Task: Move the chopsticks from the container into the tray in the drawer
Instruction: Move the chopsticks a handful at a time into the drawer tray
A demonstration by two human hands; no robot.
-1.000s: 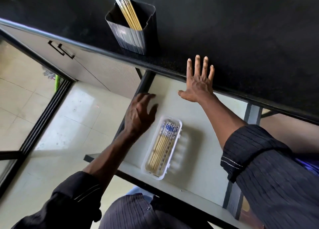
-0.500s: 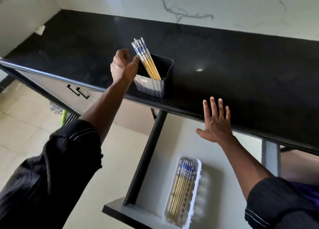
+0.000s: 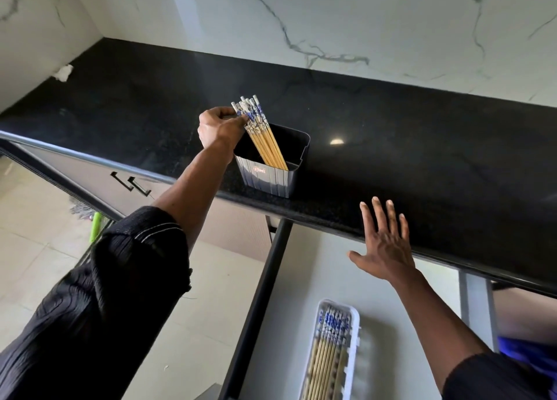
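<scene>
- Left hand is up at the dark ribbed plastic container, which stands on the glossy black stone desk near its front edge.
- Its fingers are pinched onto the blue-and-white patterned tops of the bundle of yellow bamboo chopsticks in the container; the grip is closed on them.
- The bundle leans to the left, tips down inside the container, decorated ends sticking out above the rim.
- Right hand is spread wide, fingers fanned and palm down, holding nothing. It hovers at the desk's front edge, above the open drawer; whether the fingertips touch the edge, I cannot tell.
- Below, the open pale-floored drawer holds a white plastic slotted tray at the bottom of the view.
- More chopsticks of the same kind lie flat in that tray, side by side, patterned ends pointing toward the desk.
- Container and tray are well apart, one up on the desk, one down in the drawer.
- Both arms wear dark ribbed sleeves pushed up the forearm.
</scene>
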